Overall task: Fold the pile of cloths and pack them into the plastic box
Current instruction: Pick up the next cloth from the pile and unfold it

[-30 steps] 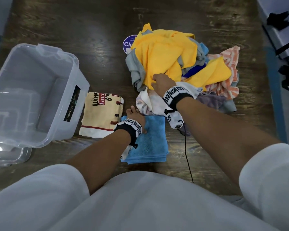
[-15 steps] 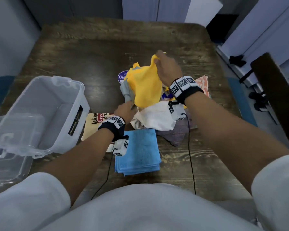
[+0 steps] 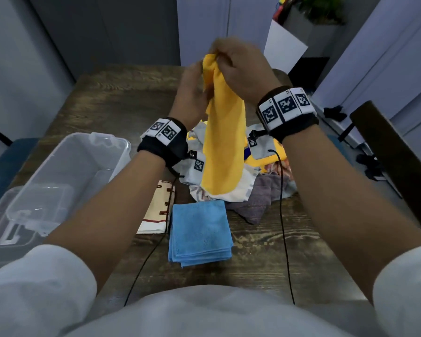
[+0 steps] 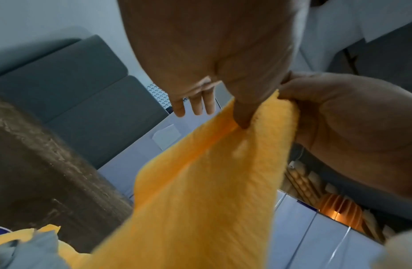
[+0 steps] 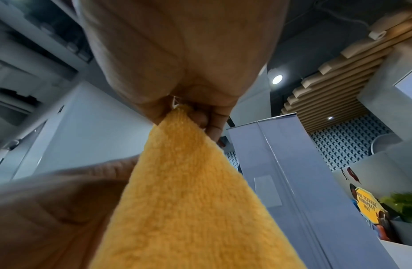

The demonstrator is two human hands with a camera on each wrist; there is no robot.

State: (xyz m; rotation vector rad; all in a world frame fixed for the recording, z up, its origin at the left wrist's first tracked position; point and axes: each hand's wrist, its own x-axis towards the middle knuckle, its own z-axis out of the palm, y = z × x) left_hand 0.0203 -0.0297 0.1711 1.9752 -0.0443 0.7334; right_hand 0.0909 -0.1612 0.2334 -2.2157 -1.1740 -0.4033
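Note:
A yellow cloth hangs high above the table. My right hand pinches its top corner. My left hand is just beside and below it, pinching the same top edge with the thumb while the other fingers stick out. The left wrist view shows the yellow cloth between my left hand and my right hand. In the right wrist view my right hand nips the yellow cloth. The pile of cloths lies below. The clear plastic box stands at the left.
A folded blue cloth and a folded cream printed cloth lie side by side on the wooden table, near me. A clear lid lies by the box. A dark chair back stands at the right.
My right hand has lifted the yellow cloth off the pile and well above the table. My left hand left the pile and rose to take hold of the cloth's top edge.

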